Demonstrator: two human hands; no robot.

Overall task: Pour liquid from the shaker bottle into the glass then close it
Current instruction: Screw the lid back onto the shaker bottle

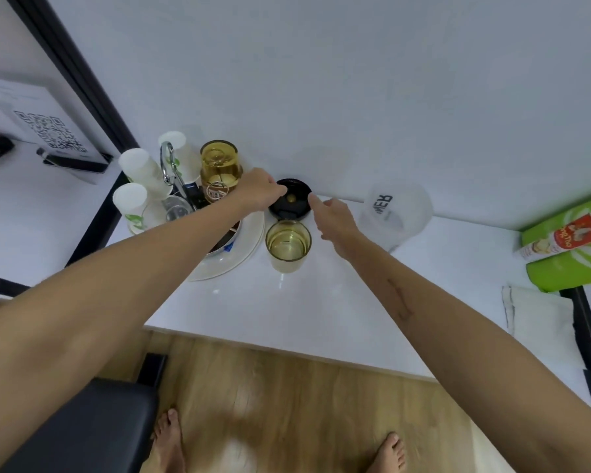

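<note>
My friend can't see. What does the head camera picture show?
Two bare hands, left hand and right hand, reach to a black shaker lid on a white table. A glass holding yellowish liquid stands just in front of the lid, with paper cups to the left.

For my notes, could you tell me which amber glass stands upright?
The amber glass just in front of the black lid; the other, by the paper cups, is upside down.

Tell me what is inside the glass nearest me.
The glass holds pale yellow liquid, partly filling it. Its tinted wall hides the exact level. Behind it stands the shaker bottle's black lid.
</note>
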